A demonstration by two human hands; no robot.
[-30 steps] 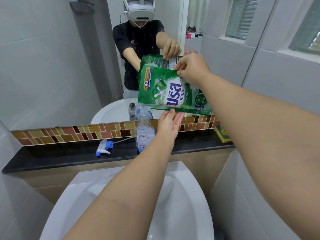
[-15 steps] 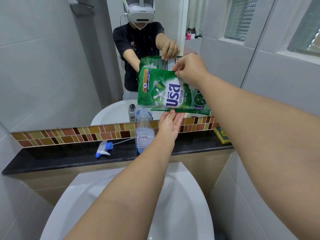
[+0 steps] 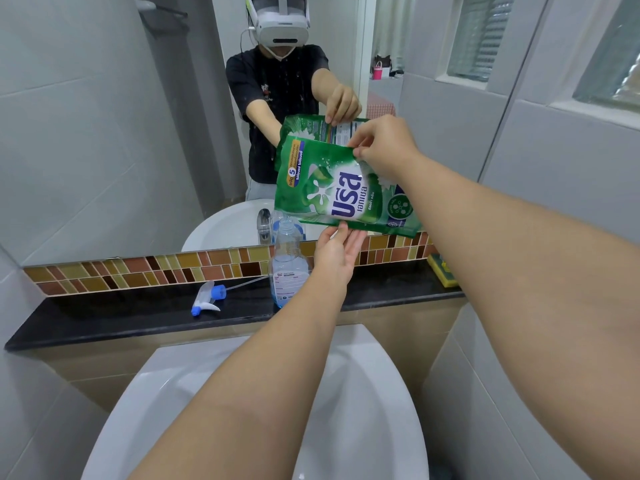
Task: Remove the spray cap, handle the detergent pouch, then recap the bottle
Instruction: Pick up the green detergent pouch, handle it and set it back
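A green detergent pouch (image 3: 332,188) is held sideways in the air above the clear, uncapped spray bottle (image 3: 288,268), its lower left corner close over the bottle's open neck. My right hand (image 3: 384,148) pinches the pouch's upper edge. My left hand (image 3: 337,252) supports its lower edge from beneath with the fingers. The bottle stands on the black ledge (image 3: 138,317) and holds a little blue liquid at the bottom. The white and blue spray cap (image 3: 207,299) lies on the ledge to the bottle's left, its thin tube pointing towards the bottle.
A mirror (image 3: 104,116) above a brown tile strip (image 3: 138,271) reflects the person and the pouch. A white washbasin (image 3: 388,393) lies below the ledge. A yellow-green sponge (image 3: 441,270) rests at the ledge's right end. Tiled walls close in on both sides.
The pouch has tilted slightly, its left corner dipping nearer the bottle's neck. Both hands keep their hold; the bottle and spray cap have not moved.
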